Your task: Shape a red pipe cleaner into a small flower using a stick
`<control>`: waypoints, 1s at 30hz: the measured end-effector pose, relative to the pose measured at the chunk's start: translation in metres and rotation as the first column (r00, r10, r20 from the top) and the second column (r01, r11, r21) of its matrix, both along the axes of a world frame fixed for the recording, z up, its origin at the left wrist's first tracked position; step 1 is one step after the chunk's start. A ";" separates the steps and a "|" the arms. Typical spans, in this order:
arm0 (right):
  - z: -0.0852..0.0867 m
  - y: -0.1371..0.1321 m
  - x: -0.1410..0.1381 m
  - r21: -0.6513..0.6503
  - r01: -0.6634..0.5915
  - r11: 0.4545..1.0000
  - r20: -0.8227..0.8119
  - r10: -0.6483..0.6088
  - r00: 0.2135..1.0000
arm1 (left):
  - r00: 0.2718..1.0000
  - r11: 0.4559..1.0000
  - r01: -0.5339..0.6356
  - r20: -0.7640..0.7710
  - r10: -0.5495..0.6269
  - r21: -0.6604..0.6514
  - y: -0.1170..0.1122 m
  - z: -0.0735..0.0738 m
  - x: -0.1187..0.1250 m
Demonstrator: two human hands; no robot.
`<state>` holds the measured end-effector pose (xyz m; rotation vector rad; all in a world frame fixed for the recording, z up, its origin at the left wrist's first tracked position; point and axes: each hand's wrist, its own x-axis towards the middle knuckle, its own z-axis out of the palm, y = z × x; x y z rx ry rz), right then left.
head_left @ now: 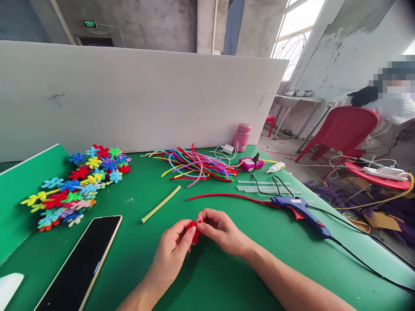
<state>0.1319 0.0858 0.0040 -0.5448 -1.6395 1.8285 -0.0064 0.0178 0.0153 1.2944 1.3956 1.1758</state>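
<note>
Low over the green table, my left hand (170, 248) pinches a small red bent pipe cleaner (195, 238) between thumb and fingers. My right hand (223, 233) is closed on the same piece from the other side, thumb against fingertip. Fingers cover much of its shape. Just beyond my hands lies a straight red pipe cleaner (220, 195), reaching to the nozzle of a blue glue gun (303, 209) on its side. A pale yellow-green strip (161, 204) rests ahead of my left hand.
Colourful pipe-cleaner flowers (79, 185) are piled at left, near a black-screened phone (84, 259). Loose pipe cleaners (201, 164), clear glue sticks (264, 188), a magenta box (251, 164) and a pink bottle (242, 137) sit farther back. A person sits on a red chair (345, 125).
</note>
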 end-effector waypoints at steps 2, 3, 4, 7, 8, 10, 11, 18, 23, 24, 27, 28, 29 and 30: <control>0.000 0.000 0.000 0.027 0.025 0.999 0.006 -0.025 1.000 | 0.993 0.999 0.011 0.115 -0.005 -0.050 0.001 0.001 0.000; 0.001 0.000 0.000 0.047 0.036 0.998 0.014 -0.037 0.999 | 0.985 0.997 0.016 0.173 -0.003 -0.073 0.001 0.001 0.000; 0.002 0.000 0.000 0.073 0.047 0.996 0.025 -0.049 0.998 | 0.975 0.995 0.022 0.224 -0.001 -0.094 0.002 0.001 0.000; 0.005 0.000 0.001 0.197 0.072 0.978 0.073 -0.088 0.993 | 0.944 0.990 0.042 0.329 0.004 -0.132 0.002 0.001 -0.001; 0.007 -0.001 0.002 0.259 0.078 0.963 0.089 -0.104 0.991 | 0.937 0.989 0.049 0.349 0.001 -0.136 0.002 0.001 -0.001; 0.009 -0.001 0.004 0.397 0.084 0.914 0.113 -0.140 0.984 | 0.928 0.987 0.067 0.372 -0.008 -0.146 0.003 0.002 -0.002; 0.010 -0.001 0.004 0.463 0.084 0.883 0.123 -0.157 0.980 | 0.926 0.986 0.074 0.379 -0.011 -0.151 0.003 0.003 -0.002; 0.011 0.000 0.007 0.738 0.048 0.673 0.145 -0.227 0.963 | 0.899 0.972 0.143 0.436 -0.050 -0.184 0.004 0.006 -0.004; 0.015 0.000 0.008 0.911 -0.036 0.411 0.169 -0.293 0.941 | 0.928 0.957 0.212 0.348 -0.133 -0.199 0.006 0.006 -0.013; 0.017 0.000 0.008 0.925 -0.061 0.375 0.185 -0.304 0.935 | 0.937 0.955 0.225 0.312 -0.157 -0.195 0.006 0.006 -0.015; 0.019 -0.001 0.008 0.939 -0.125 0.321 0.233 -0.324 0.917 | 0.954 0.950 0.251 0.213 -0.210 -0.187 0.006 0.007 -0.017; 0.019 -0.001 0.007 0.939 -0.137 0.315 0.242 -0.326 0.914 | 0.959 0.949 0.252 0.181 -0.218 -0.189 0.006 0.008 -0.017; 0.019 -0.001 0.007 0.939 -0.144 0.313 0.249 -0.327 0.911 | 0.963 0.951 0.249 0.148 -0.224 -0.184 0.006 0.008 -0.017; 0.019 -0.001 0.007 0.937 -0.146 0.317 0.254 -0.331 0.909 | 0.968 0.954 0.244 0.109 -0.228 -0.172 0.006 0.009 -0.017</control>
